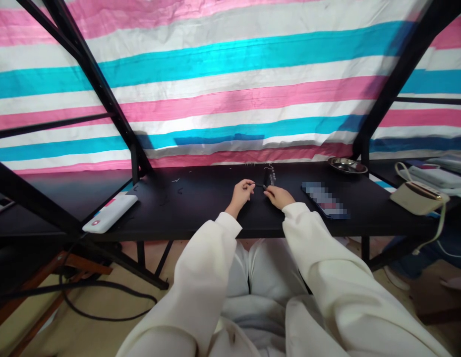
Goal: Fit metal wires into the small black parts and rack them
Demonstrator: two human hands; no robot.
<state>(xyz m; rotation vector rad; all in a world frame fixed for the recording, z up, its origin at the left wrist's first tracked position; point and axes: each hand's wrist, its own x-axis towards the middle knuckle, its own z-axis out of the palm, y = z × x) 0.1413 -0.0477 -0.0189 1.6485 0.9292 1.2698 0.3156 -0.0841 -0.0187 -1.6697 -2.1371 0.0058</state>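
Note:
Above the black table (201, 208), a short, thin dark strand (259, 185) runs between my two hands; its exact kind is too small to tell. My left hand (242, 195) pinches its left end between thumb and fingers. My right hand (280, 197) is closed on the other end, palm down. Just behind the right hand lies a group of small, pale, round beads (272, 176). Some thin white thread bits (175, 180) and dark thread scraps (180, 191) are scattered left of my hands.
A pixelated phone-shaped object (323, 199) lies right of my hand, with a shiny metal dish (347, 165) behind it. Further right is a beige pouch (418, 197). A white power strip (110, 213) sits at left. Black metal posts (104, 94) and a striped sheet (245, 99) stand behind.

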